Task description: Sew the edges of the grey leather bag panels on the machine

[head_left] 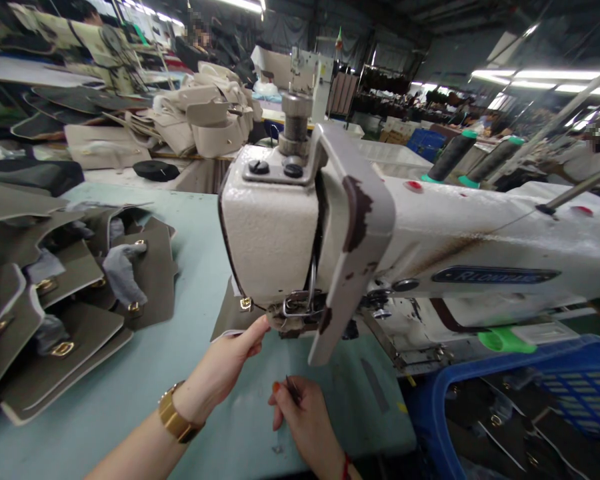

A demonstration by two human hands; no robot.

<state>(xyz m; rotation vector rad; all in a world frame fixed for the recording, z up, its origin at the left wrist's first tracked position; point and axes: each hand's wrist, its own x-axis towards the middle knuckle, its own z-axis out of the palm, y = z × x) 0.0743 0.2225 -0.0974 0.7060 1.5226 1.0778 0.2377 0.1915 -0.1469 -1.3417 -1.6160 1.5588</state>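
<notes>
A white sewing machine (275, 240) stands before me. Under its head lies a dark grey bag panel (227, 310) with a pale edge and a gold-coloured buckle (245, 304). My left hand (225, 367) is at the panel beside the presser area; its fingers are closed there, with the fingertips partly hidden. Lower and to the right, my right hand (305, 413) is curled round a small dark pointed tool (293, 389), just above the light green tabletop (175, 373). The tool's kind is mostly hidden by the fingers.
Several similar dark panels (145, 267) with buckles and grey wrapping are heaped at the left. A blue plastic basket (437, 400) holds more panels at the right. Beige bags (215, 127) are piled behind. Thread cones (450, 157) stand beyond the machine arm. Other people are in the background.
</notes>
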